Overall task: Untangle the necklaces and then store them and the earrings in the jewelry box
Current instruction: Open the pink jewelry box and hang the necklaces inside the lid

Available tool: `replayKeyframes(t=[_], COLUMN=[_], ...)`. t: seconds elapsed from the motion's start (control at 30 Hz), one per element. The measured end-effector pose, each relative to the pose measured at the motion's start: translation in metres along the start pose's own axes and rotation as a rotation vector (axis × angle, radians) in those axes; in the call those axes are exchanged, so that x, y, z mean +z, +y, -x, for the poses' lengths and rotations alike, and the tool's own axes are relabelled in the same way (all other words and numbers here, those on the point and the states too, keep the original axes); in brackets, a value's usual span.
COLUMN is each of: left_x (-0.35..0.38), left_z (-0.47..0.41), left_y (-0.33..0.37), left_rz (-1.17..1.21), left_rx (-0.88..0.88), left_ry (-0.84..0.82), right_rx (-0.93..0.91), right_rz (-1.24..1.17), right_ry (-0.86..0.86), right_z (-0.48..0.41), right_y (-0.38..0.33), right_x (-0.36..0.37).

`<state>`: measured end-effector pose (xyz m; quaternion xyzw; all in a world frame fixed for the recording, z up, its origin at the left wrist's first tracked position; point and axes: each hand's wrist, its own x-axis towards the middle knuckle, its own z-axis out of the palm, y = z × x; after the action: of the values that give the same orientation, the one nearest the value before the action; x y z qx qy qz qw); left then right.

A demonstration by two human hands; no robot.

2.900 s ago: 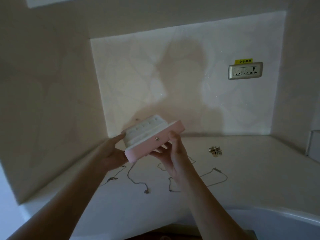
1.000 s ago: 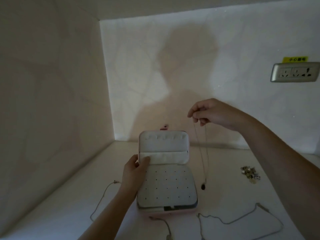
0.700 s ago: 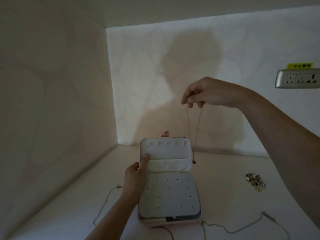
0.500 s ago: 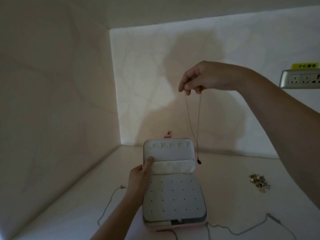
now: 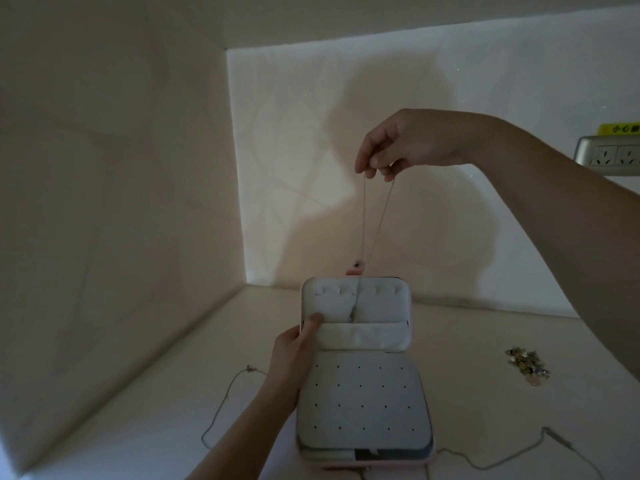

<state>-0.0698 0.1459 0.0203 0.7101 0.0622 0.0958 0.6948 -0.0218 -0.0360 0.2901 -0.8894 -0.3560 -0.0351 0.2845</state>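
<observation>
Room to reach

The open jewelry box [image 5: 360, 403] fills the middle of the bench [image 5: 467, 341], its lid [image 5: 377, 303] raised, a necklace [image 5: 363, 220] dangling before it. The left wall [image 5: 104, 202] and back wall [image 5: 450, 81] close the corner. Free bench lies between box and earrings [image 5: 528, 366], right; the left chain [image 5: 220, 405] and right chain [image 5: 557, 438] flank the box.

Setting: domestic-looking alcove, dimly lit. A plain cream left wall [image 5: 104, 168] and a pale back wall [image 5: 346, 98] with a faint leaf pattern are enclosing a cream desk [image 5: 467, 341]. A silver double wall socket [image 5: 611, 157] is sitting at the right edge, with a yellow label [image 5: 621, 128] sticking just above it. A pink jewelry box [image 5: 363, 403] is lying open, with loose necklaces [image 5: 225, 394] and a heap of earrings [image 5: 528, 367] lying beside it, suggesting a home dressing corner.
</observation>
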Motion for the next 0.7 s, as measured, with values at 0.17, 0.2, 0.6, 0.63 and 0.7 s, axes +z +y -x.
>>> replayKeyframes(t=[0.17, 0.2, 0.6, 0.63, 0.7], left_x=[0.003, 0.003, 0.004, 0.005, 0.005], left_z=[0.001, 0.002, 0.008, 0.008, 0.009], left_y=[0.0, 0.001, 0.007, 0.007, 0.007], left_rz=[-0.063, -0.072, -0.044, -0.032, -0.005], left_rx=[-0.004, -0.004, -0.063, -0.072, -0.097], left_ry=[-0.002, -0.007, -0.009, -0.017, -0.026], right_rx=[-0.004, 0.001, -0.019, -0.035, -0.065], right_rz=[0.003, 0.001, 0.007, -0.001, -0.024], right_ry=[0.002, 0.0, 0.107, 0.126, 0.172], right_z=[-0.001, -0.001, 0.01, 0.011, 0.012], right_y=[0.01, 0.012, 0.04, 0.042, 0.047], right_x=[0.0, 0.0, 0.005, 0.007, 0.01])
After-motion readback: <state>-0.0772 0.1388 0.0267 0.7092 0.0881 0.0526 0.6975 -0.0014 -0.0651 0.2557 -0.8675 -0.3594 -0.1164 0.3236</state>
